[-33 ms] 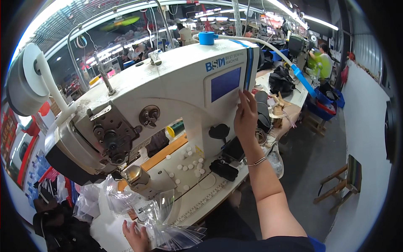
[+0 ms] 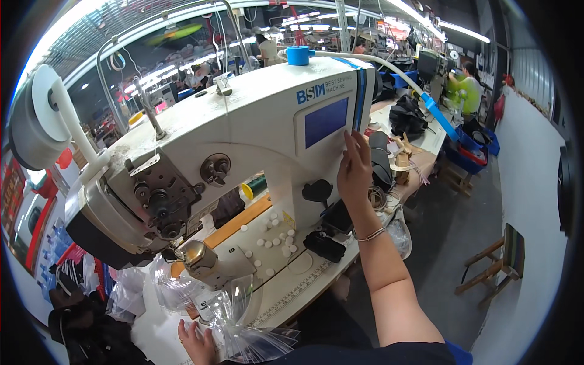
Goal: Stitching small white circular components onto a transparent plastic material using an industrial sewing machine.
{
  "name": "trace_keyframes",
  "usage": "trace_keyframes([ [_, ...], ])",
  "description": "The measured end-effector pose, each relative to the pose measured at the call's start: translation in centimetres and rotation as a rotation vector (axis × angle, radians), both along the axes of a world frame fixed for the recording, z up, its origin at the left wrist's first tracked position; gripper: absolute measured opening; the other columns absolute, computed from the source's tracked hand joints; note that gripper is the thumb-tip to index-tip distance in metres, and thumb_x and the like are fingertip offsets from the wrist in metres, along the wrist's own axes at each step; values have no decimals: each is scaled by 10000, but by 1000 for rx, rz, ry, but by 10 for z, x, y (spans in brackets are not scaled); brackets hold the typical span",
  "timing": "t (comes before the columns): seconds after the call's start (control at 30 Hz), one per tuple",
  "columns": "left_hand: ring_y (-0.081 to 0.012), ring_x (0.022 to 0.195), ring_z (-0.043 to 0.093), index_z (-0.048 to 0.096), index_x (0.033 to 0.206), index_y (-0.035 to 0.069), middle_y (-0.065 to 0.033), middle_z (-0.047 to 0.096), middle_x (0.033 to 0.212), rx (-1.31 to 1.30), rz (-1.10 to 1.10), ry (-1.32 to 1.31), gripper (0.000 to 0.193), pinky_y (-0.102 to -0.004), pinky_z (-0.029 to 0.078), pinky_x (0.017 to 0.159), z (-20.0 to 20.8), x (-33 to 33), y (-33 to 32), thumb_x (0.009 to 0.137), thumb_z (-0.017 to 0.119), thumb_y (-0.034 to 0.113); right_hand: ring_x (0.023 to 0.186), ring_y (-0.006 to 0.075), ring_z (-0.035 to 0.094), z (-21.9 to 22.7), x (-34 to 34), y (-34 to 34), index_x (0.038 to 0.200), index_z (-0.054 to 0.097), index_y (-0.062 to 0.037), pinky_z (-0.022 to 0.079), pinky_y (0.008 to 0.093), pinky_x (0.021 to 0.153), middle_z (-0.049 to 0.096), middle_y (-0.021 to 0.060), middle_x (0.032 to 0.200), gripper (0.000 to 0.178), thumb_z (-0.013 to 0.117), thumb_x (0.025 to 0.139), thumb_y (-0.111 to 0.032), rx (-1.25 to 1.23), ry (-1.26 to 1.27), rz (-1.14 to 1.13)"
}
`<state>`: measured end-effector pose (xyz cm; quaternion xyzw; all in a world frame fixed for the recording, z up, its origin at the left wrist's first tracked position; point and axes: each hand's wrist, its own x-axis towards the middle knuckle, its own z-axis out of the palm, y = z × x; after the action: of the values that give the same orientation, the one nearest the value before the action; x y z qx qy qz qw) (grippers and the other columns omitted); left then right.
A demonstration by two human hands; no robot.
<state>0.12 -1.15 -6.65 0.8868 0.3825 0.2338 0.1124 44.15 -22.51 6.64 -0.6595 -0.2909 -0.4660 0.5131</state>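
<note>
A large white sewing machine (image 2: 261, 131) fills the middle of the view, with a dark blue screen (image 2: 326, 122) on its upright end. My right hand (image 2: 354, 164) is raised against that end, fingers stretched out, fingertips by the screen's lower right corner. It holds nothing that I can see. At the lower left, my left hand (image 2: 198, 344) rests with fingers apart on the white work surface, beside a fan of transparent plastic pieces (image 2: 255, 340). These pieces reach up to the small post bed (image 2: 201, 257) below the needle area. Part of the left hand is cut off by the lower edge.
Several white round discs (image 2: 269, 242) and a black object (image 2: 324, 245) lie on the machine table. Dark fabric (image 2: 91, 331) is heaped at far left. A wooden stool (image 2: 502, 264) stands right, by a white wall (image 2: 529, 182). A person in bright green (image 2: 467, 91) sits farther back.
</note>
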Motion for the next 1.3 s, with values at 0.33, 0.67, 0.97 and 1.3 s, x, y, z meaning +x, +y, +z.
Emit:
trace_keyframes([
  [0.33,-441,1123,400,522,1141,24,-299,324,1298,45,14,75,392,-439,373,930,1,1,0,820,611,230,1041,302,509,13,-10,1,1249,483,-110,479,341,785,413,151,1229,659,474,653,169,-98,1,-40],
  [0.67,-446,1140,383,524,1134,26,-301,344,1280,1,0,23,374,-452,348,951,7,5,-2,826,601,224,908,250,551,15,0,1,1270,465,-111,483,296,725,423,153,1208,665,470,669,173,-97,-27,-86],
  [0.97,-442,1157,370,522,1144,54,-290,348,1285,-10,-1,21,369,-460,333,964,8,0,-7,830,598,233,925,260,557,8,-5,-4,1288,447,-100,472,312,769,447,172,1215,643,435,702,164,24,79,79],
  [1.3,-118,711,589,646,893,-35,-61,633,764,-562,98,-670,125,-224,466,654,-10,-6,-7,793,613,32,685,221,585,-35,-66,4,919,601,-17,454,294,564,568,111,753,158,580,775,43,22,-109,103],
])
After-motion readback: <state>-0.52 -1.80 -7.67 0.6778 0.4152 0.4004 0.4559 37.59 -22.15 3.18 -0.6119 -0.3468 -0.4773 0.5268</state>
